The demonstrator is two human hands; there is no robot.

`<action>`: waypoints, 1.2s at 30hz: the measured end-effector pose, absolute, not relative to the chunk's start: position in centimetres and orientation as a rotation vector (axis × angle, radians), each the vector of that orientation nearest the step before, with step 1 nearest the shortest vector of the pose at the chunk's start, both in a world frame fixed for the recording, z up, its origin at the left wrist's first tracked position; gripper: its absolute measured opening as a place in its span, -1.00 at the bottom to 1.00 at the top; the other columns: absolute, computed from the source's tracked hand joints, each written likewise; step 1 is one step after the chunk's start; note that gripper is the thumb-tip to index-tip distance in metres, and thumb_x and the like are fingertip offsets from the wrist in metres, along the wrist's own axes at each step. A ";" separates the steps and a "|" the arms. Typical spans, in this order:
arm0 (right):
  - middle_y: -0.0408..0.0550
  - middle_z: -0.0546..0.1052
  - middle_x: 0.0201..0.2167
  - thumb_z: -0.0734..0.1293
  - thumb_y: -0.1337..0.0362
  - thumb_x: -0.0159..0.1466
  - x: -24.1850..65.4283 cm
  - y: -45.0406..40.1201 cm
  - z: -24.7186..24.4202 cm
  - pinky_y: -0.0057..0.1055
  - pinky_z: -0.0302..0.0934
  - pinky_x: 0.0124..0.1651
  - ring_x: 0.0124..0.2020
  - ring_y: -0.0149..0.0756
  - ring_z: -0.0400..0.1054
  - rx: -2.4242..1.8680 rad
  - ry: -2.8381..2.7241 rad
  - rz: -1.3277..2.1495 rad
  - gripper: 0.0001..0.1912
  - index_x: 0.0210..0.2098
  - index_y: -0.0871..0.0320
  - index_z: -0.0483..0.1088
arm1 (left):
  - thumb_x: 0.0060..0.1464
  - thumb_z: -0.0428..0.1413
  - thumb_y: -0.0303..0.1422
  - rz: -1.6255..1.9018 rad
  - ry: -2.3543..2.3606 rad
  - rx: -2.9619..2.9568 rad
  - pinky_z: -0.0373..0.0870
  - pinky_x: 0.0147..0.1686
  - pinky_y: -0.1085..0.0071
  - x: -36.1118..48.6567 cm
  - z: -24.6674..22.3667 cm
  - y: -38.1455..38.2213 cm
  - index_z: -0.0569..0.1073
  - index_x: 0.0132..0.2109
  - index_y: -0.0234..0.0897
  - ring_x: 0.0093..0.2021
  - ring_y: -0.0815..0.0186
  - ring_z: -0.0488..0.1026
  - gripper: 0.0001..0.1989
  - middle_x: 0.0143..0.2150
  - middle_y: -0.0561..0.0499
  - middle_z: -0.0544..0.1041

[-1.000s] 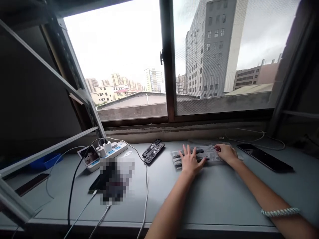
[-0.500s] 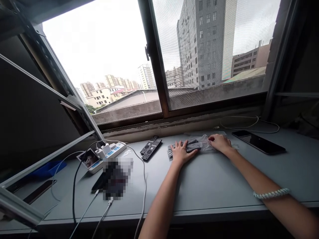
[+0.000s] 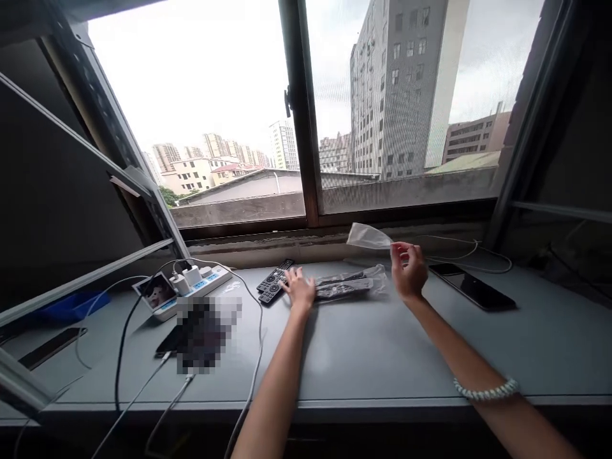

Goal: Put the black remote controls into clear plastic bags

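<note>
My right hand [image 3: 410,271] is raised above the desk, its fingertips pinching one end of a clear plastic bag [image 3: 368,236] that sticks out to the left and looks flat. My left hand [image 3: 299,290] is low over the desk with fingers apart, between two groups of remotes. Its fingertips reach the edge of a bare black remote control [image 3: 271,292], which lies beside another black remote control [image 3: 281,268]. To the right of that hand lie dark remotes in clear plastic wrapping [image 3: 347,288]; the hand covers their left end. Whether it presses on them I cannot tell.
A black phone [image 3: 471,287] lies at the right, a white cable [image 3: 459,256] behind it. On the left are a power strip [image 3: 210,280] with plugs, a photo card [image 3: 157,294], a partly blurred device [image 3: 167,338] and several cables. A window [image 3: 220,115] rises behind the desk [image 3: 373,363].
My right hand has lifted off the desk, bringing a clear bag up with it. My left hand has slid left off the wrapped remotes toward the bare ones. The camera view has shifted slightly.
</note>
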State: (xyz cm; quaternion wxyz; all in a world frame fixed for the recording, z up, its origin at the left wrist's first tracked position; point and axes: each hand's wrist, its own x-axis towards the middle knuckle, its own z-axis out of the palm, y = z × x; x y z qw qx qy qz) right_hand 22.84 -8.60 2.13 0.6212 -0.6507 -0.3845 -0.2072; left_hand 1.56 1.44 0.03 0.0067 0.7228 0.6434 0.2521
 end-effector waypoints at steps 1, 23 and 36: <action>0.01 0.43 -0.30 0.14 0.06 0.29 22.4 -8.7 2.2 -0.46 0.15 -0.45 -0.42 -0.34 0.30 -1.448 -0.974 -0.418 -0.66 -0.26 0.17 0.41 | 0.11 -0.03 -0.30 0.752 2.116 2.201 -0.20 0.24 -0.02 1.0 0.0 1.7 0.20 0.18 -0.32 0.32 0.04 -0.13 -0.51 0.27 -0.20 0.10; -0.07 0.50 -0.53 0.27 -0.05 0.15 18.8 -9.1 -0.1 -0.49 0.21 -0.51 -0.54 -0.35 0.34 -1.459 -1.966 0.737 -0.60 -0.33 0.15 0.52 | -0.03 0.04 -0.55 0.786 2.071 2.133 0.15 0.03 0.25 -0.5 1.8 0.9 0.35 -0.02 -0.28 0.08 0.11 0.22 -0.63 0.04 -0.18 0.30; -0.15 0.35 -0.77 0.40 -0.04 -0.01 20.0 -8.3 1.7 -0.54 0.07 -0.78 -0.79 -0.45 0.19 -1.241 -1.014 0.791 -0.59 -0.57 0.22 0.35 | 0.09 0.09 -0.40 1.036 0.922 2.856 0.21 0.01 0.34 5.4 1.6 -3.7 0.19 0.13 -0.09 0.00 0.24 0.27 -0.53 -0.03 0.00 0.30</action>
